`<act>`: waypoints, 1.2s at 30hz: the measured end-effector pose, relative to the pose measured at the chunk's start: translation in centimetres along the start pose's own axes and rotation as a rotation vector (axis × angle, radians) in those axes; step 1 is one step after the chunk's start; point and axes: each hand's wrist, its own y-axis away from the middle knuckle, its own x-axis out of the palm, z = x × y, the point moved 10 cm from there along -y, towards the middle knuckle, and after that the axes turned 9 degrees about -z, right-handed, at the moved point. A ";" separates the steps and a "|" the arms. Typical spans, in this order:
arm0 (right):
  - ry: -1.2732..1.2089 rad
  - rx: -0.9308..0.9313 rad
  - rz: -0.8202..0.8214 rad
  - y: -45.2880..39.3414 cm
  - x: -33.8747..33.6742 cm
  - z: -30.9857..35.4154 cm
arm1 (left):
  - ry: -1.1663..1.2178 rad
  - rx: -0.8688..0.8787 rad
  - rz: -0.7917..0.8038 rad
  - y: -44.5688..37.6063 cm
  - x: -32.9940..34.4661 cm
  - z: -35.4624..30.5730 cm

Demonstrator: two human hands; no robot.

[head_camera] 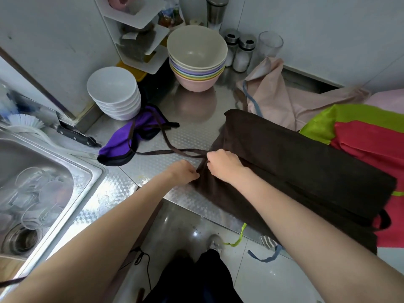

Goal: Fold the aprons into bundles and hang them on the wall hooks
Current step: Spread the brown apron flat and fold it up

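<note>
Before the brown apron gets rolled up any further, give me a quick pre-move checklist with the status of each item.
1. Both hands hold the brown apron: ok, left hand and right hand pinch its near corner.
2. Apron folded lengthwise: ok.
3. Brown straps gathered: not ok, they trail across the purple cloth.
4. Counter room for rolling: not ok, the red and green apron lies underneath.
5. Wall hooks: cannot tell, none visible.

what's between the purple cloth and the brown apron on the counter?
Head view: bare patterned steel counter, crossed only by the brown apron's thin ties, which run from the purple cloth to where both hands pinch the apron's corner.
</note>
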 end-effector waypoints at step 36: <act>-0.008 0.670 -0.206 17.5 0.1 -22.2 | -0.959 0.693 0.022 2.9 9.0 -17.9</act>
